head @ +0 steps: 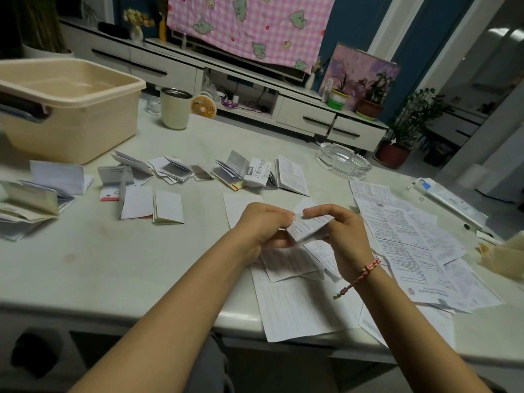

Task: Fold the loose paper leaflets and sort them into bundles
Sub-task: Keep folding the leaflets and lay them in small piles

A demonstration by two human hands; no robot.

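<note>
Near the front edge of the table (127, 251), left hand (263, 222) and right hand (343, 234) pinch one leaflet (307, 226), maybe folded; open room sits left.

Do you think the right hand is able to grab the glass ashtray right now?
Probably not yet: the right hand is busy pinching the folded leaflet with the left hand. Nothing stands between it and the glass ashtray, only flat sheets, so once free it likely reaches.

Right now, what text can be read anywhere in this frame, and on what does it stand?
"乙酰半胱", cut off at the edge: on a folded leaflet in the far row.
Print on the held leaflet, the flat sheets and the other leaflets: too small to read.
</note>
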